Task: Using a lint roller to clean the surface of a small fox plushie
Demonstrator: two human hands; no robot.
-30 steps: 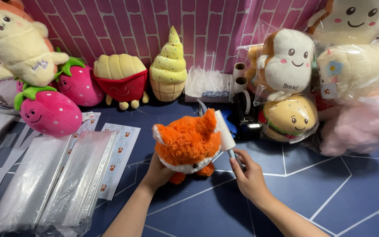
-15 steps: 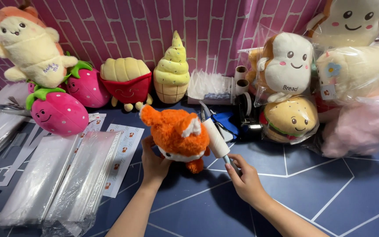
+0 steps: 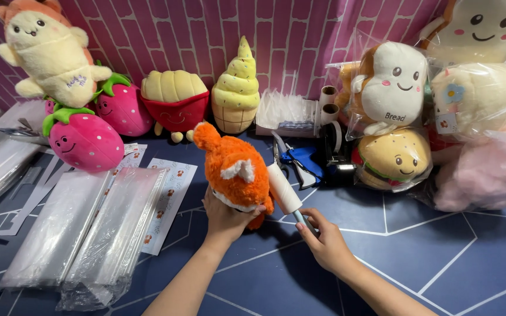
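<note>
My left hand (image 3: 225,216) grips an orange and white fox plush (image 3: 233,169) from below and holds it just above the blue table (image 3: 440,257), turned so its tail points up-left. My right hand (image 3: 322,239) holds the handle of a white lint roller (image 3: 283,188), whose roll lies against the plush's right side.
Stacks of clear plastic bags (image 3: 98,228) and sticker sheets (image 3: 168,199) lie at left. Strawberry (image 3: 83,140), fries (image 3: 174,102) and ice-cream (image 3: 236,88) plushes line the pink brick wall. Bagged bread (image 3: 390,85) and burger (image 3: 390,158) plushes sit at right, scissors (image 3: 291,161) behind.
My left hand has turned the fox plush over and shifted it slightly, so its tail now points up-left. The lint roller stays against its right side.
</note>
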